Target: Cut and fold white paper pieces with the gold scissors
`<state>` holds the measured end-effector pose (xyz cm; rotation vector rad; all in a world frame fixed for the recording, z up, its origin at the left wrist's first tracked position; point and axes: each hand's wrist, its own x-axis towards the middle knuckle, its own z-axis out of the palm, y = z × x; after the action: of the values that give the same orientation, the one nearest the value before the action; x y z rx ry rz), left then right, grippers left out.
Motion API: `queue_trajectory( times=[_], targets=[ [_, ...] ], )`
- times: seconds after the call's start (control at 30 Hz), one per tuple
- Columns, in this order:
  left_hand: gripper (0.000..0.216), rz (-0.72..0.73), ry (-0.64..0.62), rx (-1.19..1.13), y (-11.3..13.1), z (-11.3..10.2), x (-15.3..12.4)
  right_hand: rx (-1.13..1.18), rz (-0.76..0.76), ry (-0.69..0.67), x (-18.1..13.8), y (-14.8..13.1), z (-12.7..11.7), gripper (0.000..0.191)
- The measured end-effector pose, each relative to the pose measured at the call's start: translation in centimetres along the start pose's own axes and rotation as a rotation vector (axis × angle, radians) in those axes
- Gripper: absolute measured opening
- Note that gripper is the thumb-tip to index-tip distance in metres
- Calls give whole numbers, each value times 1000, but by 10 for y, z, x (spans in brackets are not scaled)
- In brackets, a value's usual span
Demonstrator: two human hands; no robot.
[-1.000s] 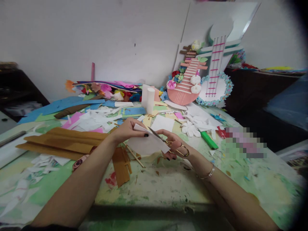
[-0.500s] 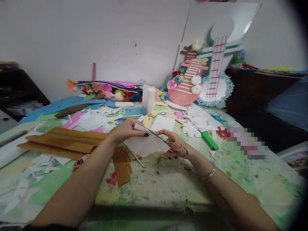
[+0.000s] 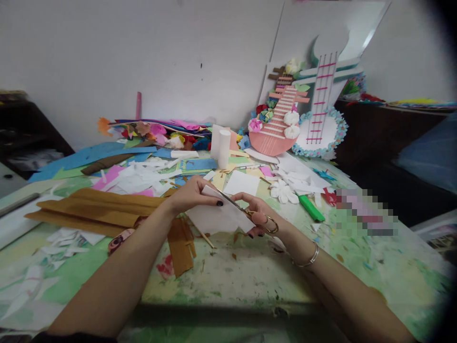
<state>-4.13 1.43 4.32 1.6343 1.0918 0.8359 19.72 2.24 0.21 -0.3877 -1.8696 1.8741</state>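
My left hand (image 3: 193,194) pinches a white sheet of paper (image 3: 219,216) at its upper edge, thumb on top, just above the paint-stained table (image 3: 250,271). My right hand (image 3: 262,218) has its fingers through the gold handles of a pair of scissors (image 3: 246,211). The blades lie across the top edge of the paper, pointing up and left toward my left thumb. A bracelet sits on my right wrist.
Brown paper strips (image 3: 96,207) lie left of my hands, a thin wooden stick (image 3: 205,236) under the sheet. A green marker (image 3: 310,208), white paper flowers (image 3: 283,190), a white roll (image 3: 223,147) and coloured paper scraps (image 3: 143,162) lie behind. Paper guitar crafts (image 3: 282,119) lean on the wall.
The scissors have advanced slightly along the top edge of the paper toward my left thumb. Both hands have shifted a little; the sheet has tilted slightly.
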Motion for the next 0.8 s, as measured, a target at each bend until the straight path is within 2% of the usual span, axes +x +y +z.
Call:
queue_trajectory(
  times=[0.13,0.3,0.4,0.8],
  targets=[
    [27,-16,-6,0,-1,-1,-1,3,4,2,-1,-3,2,83],
    [25,21,-72,41,1,2,0,7,42,21,-1,-3,4,89],
    [23,58,-101,61,1,5,2,6,15,6,1,-1,5,88],
    [24,51,-101,63,1,6,1,-29,16,33,0,-4,6,88]
  ],
)
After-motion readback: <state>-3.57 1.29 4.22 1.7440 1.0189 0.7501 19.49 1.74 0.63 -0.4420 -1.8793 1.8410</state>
